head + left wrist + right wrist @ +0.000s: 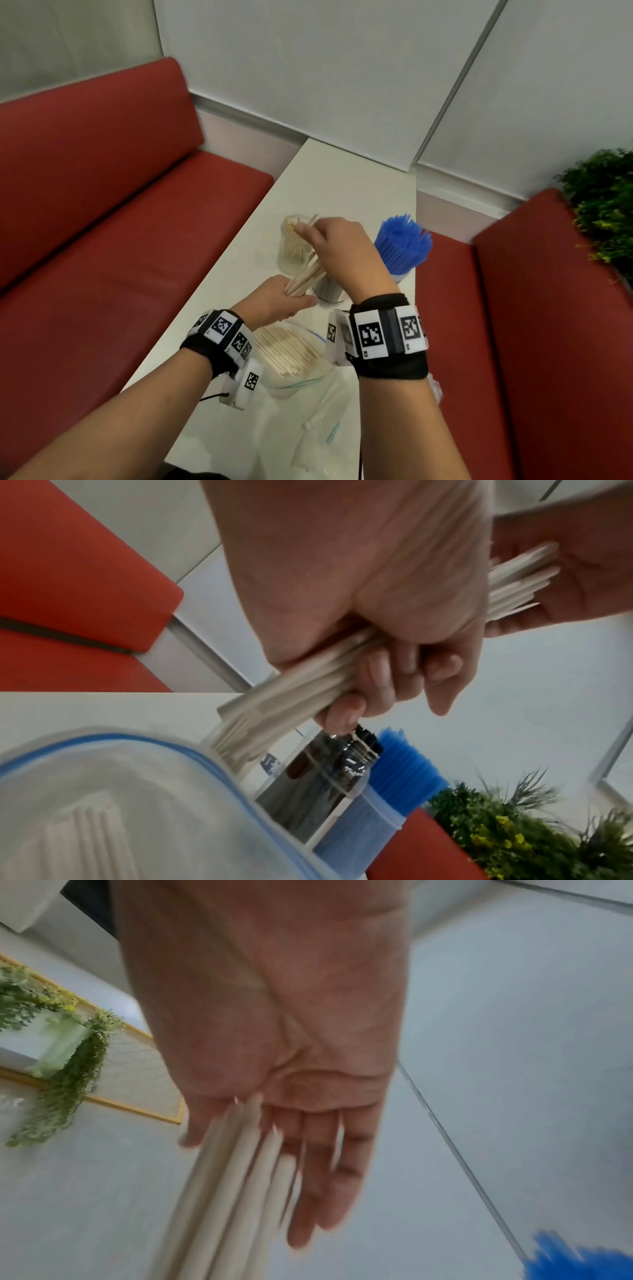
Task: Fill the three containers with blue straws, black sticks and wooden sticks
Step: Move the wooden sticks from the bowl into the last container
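My left hand (281,301) (359,601) grips a bundle of wooden sticks (305,275) (298,693) (240,1177), tilted up and to the right above the white table (342,185). My right hand (342,250) (291,1042) is over the bundle's upper ends, its fingers straight against the stick tips. Behind the bundle stands a clear container of wooden sticks (291,246). A container of black sticks (327,291) (325,777) is partly hidden under my right hand. To its right, blue straws (404,246) (404,775) fill the third container.
A zip bag with more wooden sticks (294,349) (120,804) lies on the table below my left hand. Empty clear bags (325,428) lie nearer me. Red benches (120,240) (548,325) flank the narrow table, and a green plant (603,212) stands at the right.
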